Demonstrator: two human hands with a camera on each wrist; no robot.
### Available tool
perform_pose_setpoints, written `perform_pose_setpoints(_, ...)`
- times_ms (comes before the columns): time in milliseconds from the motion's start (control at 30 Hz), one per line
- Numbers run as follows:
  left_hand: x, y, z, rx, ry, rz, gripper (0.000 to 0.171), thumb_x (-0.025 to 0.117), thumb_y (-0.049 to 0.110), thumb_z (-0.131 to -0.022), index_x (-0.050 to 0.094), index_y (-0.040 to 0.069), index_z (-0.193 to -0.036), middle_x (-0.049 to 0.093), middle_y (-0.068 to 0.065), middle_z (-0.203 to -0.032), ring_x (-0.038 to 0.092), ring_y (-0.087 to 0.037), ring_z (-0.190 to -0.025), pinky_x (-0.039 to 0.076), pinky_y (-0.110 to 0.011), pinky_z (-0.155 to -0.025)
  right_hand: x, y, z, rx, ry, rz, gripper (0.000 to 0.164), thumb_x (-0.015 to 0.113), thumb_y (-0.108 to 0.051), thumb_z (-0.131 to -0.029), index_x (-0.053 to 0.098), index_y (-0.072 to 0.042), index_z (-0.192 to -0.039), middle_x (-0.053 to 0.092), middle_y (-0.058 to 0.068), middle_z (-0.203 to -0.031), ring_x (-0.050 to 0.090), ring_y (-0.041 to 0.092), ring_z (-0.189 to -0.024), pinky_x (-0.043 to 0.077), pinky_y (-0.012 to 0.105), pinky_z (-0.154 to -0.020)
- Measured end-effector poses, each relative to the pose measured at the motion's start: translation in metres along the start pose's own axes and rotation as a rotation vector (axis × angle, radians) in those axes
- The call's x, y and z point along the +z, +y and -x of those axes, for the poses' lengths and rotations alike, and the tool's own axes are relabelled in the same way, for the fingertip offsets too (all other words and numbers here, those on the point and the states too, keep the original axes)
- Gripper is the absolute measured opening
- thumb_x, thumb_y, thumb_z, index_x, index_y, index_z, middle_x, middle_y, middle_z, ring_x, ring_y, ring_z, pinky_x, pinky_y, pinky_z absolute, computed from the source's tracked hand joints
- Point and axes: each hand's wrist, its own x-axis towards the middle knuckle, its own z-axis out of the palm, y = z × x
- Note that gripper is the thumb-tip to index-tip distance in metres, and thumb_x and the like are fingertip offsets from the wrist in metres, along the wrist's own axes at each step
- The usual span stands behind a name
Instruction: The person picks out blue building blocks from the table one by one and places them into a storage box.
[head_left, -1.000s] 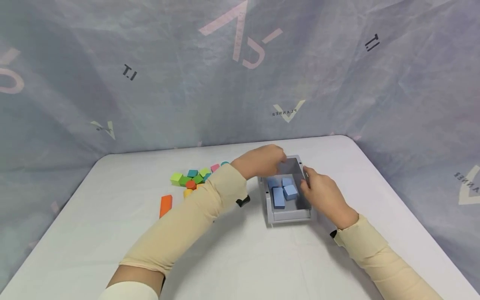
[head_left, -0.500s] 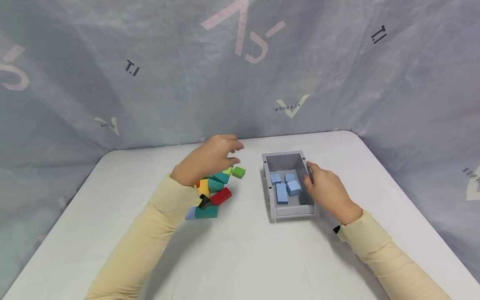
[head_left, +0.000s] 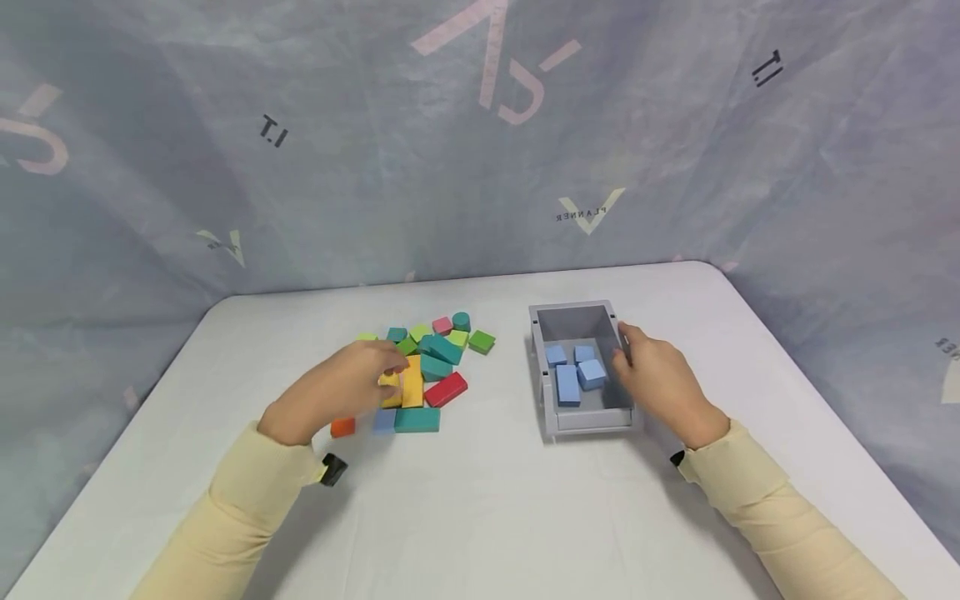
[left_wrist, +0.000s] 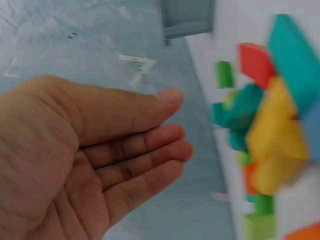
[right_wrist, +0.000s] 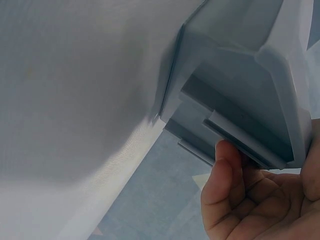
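My left hand (head_left: 333, 390) hovers at the left side of a pile of coloured blocks, fingers slightly bent and holding nothing. In the left wrist view its thumb and fingertips (left_wrist: 170, 135) stand apart, with blurred yellow blocks (left_wrist: 277, 145) beyond them. My right hand (head_left: 663, 383) grips the right wall of a grey plastic box (head_left: 595, 422), fingers outside and thumb at the rim. Seen from the right wrist, the curled fingers (right_wrist: 225, 175) reach under a ridge on the box's outer side. Inside the box lie several light blue blocks (head_left: 567, 385).
Around the yellow blocks (head_left: 412, 382) lie a red block (head_left: 446, 389), a teal block (head_left: 417, 420), a blue block (head_left: 384, 421) and several green ones. An orange block (head_left: 342, 427) lies near my left wrist. A grey printed cloth (head_left: 420, 167) hangs behind the white table (head_left: 495, 517).
My left hand has moved left from over the box, across to the left side of the block pile. My right hand stays on the box wall. The head view has shifted slightly.
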Motion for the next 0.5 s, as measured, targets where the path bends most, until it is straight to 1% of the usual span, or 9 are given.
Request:
perform_pose_setpoints(33, 0.005, -0.004, 0.002, -0.011, -0.007, 0.001, 0.036, 0.072, 0.013, -0.079, 0.065, 0.006, -0.113, 0.060, -0.005, -0.112, 0.056, -0.021, -0.102, 0.048, -0.037, -0.085, 0.000, 0.000, 0.000, -0.005, 0.005, 0.001, 0.046, 0.046, -0.015, -0.091, 0.042, 0.011, -0.128, 0.044, 0.000, -0.051, 0.040, 0.015, -0.047, 0.034, 0.032, -0.048)
perform_pose_setpoints(100, 0.015, -0.011, 0.006, -0.003, -0.015, 0.005, 0.036, 0.072, 0.012, -0.078, 0.065, 0.005, -0.113, 0.060, -0.005, -0.111, 0.057, -0.020, -0.101, 0.048, -0.037, -0.085, 0.000, 0.000, 0.000, -0.005, 0.005, 0.002, 0.046, 0.046, -0.015, -0.091, 0.042, 0.011, -0.128, 0.045, 0.000, -0.052, 0.040, 0.016, -0.048, 0.035, 0.033, -0.049)
perform_pose_setpoints(200, 0.027, -0.018, 0.009, 0.013, -0.008, 0.002, 0.033, 0.071, 0.009, -0.078, 0.066, 0.005, -0.111, 0.061, -0.002, -0.103, 0.057, -0.017, -0.092, 0.049, -0.034, -0.082, -0.001, 0.000, 0.000, 0.015, -0.011, -0.002, 0.047, 0.047, -0.016, -0.091, 0.041, 0.010, -0.130, 0.044, 0.001, -0.051, 0.040, 0.015, -0.046, 0.035, 0.032, -0.048)
perform_pose_setpoints(233, 0.030, -0.020, 0.010, 0.028, 0.001, -0.002, 0.031, 0.071, 0.008, -0.078, 0.067, 0.005, -0.109, 0.061, -0.002, -0.100, 0.056, -0.016, -0.090, 0.049, -0.033, -0.081, -0.001, 0.000, 0.000, 0.022, -0.017, -0.003, 0.047, 0.047, -0.016, -0.091, 0.041, 0.010, -0.130, 0.044, 0.001, -0.051, 0.039, 0.015, -0.046, 0.034, 0.032, -0.047)
perform_pose_setpoints(300, 0.036, -0.024, 0.010, 0.044, 0.008, -0.001, 0.028, 0.070, 0.006, -0.078, 0.068, 0.005, -0.106, 0.061, 0.000, -0.096, 0.056, -0.015, -0.088, 0.049, -0.032, -0.080, -0.001, 0.000, 0.000, 0.034, -0.022, -0.005, 0.048, 0.047, -0.016, -0.091, 0.041, 0.010, -0.131, 0.045, 0.001, -0.052, 0.040, 0.015, -0.046, 0.035, 0.032, -0.047)
perform_pose_setpoints(500, 0.045, -0.028, 0.013, 0.072, 0.008, 0.002, 0.024, 0.069, 0.002, -0.076, 0.069, 0.006, -0.099, 0.060, 0.002, -0.092, 0.055, -0.013, -0.084, 0.049, -0.031, -0.077, -0.001, -0.001, -0.001, 0.021, -0.002, 0.004, 0.047, 0.048, -0.016, -0.090, 0.043, 0.010, -0.128, 0.049, 0.002, -0.055, 0.044, 0.018, -0.051, 0.038, 0.036, -0.052)
